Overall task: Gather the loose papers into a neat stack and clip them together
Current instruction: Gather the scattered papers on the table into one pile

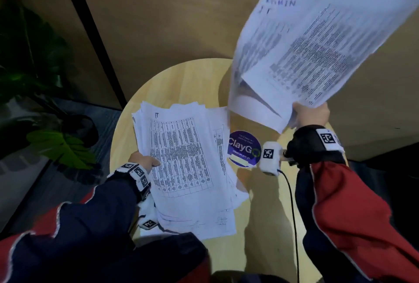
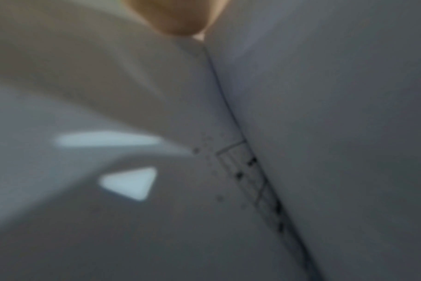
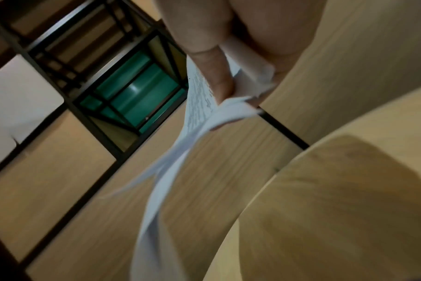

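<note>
Left edge: green plant (image 1: 61,146) on the floor beside the round wooden worktop (image 1: 181,83). Left hand (image 1: 142,161) at the left edge of the paper pile (image 1: 183,165), which lies fanned and uneven on the worktop; thumb on top of the top sheet, other fingers hidden under the sheets, so grip clamped on the pile's edge. Left wrist view: blurred sheets only. Round purple sticker (image 1: 243,149) on the worktop just right of the pile. Right hand (image 1: 310,115) raised above the worktop, grip pinched tight on the corner of several lifted sheets (image 1: 306,49); the thumb (image 3: 212,72) presses them, sheets splay apart and blur.
</note>
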{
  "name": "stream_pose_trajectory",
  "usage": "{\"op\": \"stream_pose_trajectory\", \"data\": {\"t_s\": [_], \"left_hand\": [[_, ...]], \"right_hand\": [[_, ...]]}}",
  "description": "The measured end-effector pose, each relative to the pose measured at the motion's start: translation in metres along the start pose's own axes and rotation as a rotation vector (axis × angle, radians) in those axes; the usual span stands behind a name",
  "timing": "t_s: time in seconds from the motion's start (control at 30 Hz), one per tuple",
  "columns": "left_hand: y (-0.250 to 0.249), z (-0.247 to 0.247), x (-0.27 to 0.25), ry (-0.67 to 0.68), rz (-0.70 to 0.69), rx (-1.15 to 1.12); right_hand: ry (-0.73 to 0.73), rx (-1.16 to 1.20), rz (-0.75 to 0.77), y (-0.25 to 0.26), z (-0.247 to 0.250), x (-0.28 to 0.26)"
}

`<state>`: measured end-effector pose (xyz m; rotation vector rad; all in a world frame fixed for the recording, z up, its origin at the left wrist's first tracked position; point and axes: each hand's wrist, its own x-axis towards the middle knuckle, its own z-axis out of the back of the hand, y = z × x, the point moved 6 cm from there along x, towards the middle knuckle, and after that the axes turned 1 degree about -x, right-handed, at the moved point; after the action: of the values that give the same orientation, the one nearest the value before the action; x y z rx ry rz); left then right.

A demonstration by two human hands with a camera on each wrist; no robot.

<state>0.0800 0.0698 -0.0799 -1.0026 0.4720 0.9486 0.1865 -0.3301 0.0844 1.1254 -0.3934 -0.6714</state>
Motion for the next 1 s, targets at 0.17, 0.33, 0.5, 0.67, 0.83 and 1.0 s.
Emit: {"op": "stream_pose_trajectory", "data": {"t_s": [0.17, 0.33, 0.5, 0.67, 0.83, 1.0], "left_hand": [[0.0, 0.001, 0.0, -0.014, -0.057, 0.009], [0.011, -0.001, 0.002, 0.063, -0.019, -0.281], [0.011, -0.009, -0.002, 0.259, -0.037, -0.548], [0.014, -0.002, 0.005, 0.132, -0.119, -0.287], [0.016, 0.001, 0.008, 0.027, -0.116, -0.112], [0.013, -0.005, 0.013, -0.016, -0.18, -0.107]], "right_hand": [[0.432, -0.21, -0.062, -0.052, -0.041, -0.059], [0.608, -0.309, -0.285, -0.131, -0.049, -0.138], [0.649, -0.355, -0.231, -0.151, -0.05, -0.156], [0.536, -0.433, -0.123, -0.137, -0.049, -0.126], [0.97, -0.668, -0.103, -0.148, -0.063, -0.132], [0.698, -0.904, 0.037, -0.147, -0.06, -0.12]]}}
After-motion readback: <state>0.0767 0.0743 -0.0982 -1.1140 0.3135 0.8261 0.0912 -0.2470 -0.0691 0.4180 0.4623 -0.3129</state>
